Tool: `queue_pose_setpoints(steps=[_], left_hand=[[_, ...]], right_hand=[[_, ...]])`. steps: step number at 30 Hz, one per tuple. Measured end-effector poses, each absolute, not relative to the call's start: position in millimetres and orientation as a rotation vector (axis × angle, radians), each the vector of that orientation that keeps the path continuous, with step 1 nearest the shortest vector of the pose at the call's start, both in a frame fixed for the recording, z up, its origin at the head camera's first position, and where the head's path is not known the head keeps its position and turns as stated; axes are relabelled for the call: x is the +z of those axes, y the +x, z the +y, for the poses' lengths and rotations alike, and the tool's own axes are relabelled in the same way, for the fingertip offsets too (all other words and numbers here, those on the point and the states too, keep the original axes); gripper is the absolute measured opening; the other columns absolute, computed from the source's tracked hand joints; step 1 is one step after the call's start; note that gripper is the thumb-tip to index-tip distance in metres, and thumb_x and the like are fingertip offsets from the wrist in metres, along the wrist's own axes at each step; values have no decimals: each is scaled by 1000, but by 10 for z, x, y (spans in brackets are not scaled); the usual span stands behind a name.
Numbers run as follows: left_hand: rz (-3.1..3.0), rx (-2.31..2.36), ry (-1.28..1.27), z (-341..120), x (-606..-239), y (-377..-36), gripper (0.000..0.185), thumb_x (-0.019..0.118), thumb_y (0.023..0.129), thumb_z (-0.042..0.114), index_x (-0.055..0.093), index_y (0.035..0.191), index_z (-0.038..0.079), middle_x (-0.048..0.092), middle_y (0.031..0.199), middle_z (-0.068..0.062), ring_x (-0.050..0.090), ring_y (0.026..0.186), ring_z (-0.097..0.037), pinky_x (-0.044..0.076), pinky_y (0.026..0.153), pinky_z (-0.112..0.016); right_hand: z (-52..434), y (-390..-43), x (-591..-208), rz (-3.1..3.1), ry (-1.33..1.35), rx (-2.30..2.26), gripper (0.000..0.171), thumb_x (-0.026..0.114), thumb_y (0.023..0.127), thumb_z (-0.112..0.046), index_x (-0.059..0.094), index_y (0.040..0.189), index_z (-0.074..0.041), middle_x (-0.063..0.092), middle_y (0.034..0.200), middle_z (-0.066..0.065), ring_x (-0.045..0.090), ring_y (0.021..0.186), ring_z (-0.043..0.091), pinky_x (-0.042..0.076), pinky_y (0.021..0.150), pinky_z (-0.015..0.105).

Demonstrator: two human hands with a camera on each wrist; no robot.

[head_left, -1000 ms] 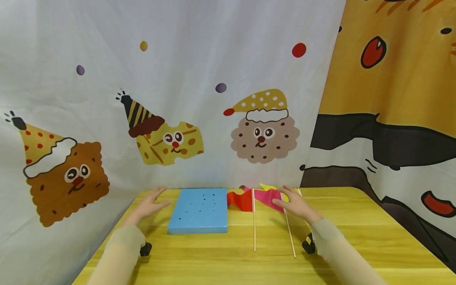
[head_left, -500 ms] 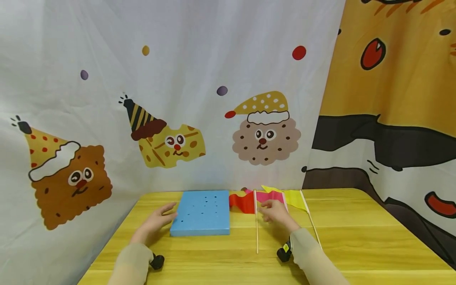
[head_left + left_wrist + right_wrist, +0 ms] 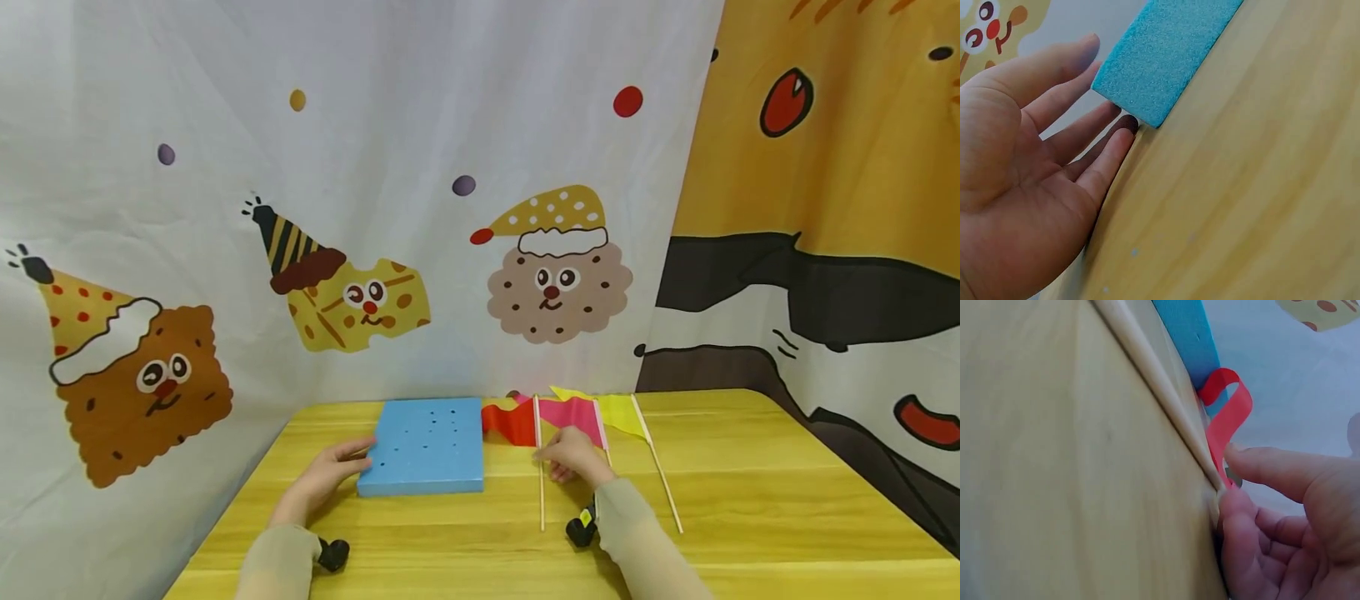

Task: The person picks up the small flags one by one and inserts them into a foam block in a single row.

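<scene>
With left hand, spread wide: at left edge of flat blue foam block on yellow wood-grain worktop. With right hand, fingers curled: at wooden stick of red fabric pennant, right of block; cannot tell whether gripping.

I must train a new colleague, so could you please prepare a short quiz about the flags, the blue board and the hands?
1. True or false: in the head view, the left hand is at the left side of the blue board.
2. Which flag's stick is nearest the tips of the fingers of the right hand? A) yellow B) red C) pink
3. Complete: in the head view, the colour of the middle flag is ____.

Key: 1. True. 2. B, the red flag's stick. 3. Pink.
</scene>
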State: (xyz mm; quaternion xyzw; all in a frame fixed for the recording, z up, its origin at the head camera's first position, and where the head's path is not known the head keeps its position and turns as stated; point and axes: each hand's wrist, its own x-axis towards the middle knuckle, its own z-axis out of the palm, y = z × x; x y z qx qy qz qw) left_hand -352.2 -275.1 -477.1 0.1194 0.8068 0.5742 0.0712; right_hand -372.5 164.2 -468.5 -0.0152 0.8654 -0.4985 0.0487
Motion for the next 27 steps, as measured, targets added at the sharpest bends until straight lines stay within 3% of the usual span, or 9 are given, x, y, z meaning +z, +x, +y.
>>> queue_pose_setpoints(steps=[10,20,27], left_hand=[[2461,1671,367,-2742,-4843,-3569,57,67,92,28,50,142,7,41,148,-19,34,135,-42,31,107,-57],[2470,1681,357,-2731,-4814,-3563,56,68,92,26,51,142,6,42,147,-20,38,133,-41,32,107,-56],[2486,1675,319,-2717,-4826,-3557,56,69,91,26,52,141,7,41,147,-19,35,135,-41,31,107,-57]], right_hand=[[1593,-3725,-4690,2805,-111,-1317,41,84,74,-16,50,52,-9,47,43,2,51,35,16,49,39,31],[1583,-3688,-4682,2821,-81,-1307,40,79,72,-12,47,48,-10,46,42,1,48,33,14,48,38,29],[1607,-3692,-4668,2772,-32,-1415,35,74,75,-11,50,50,-7,51,45,5,54,34,18,50,38,32]])
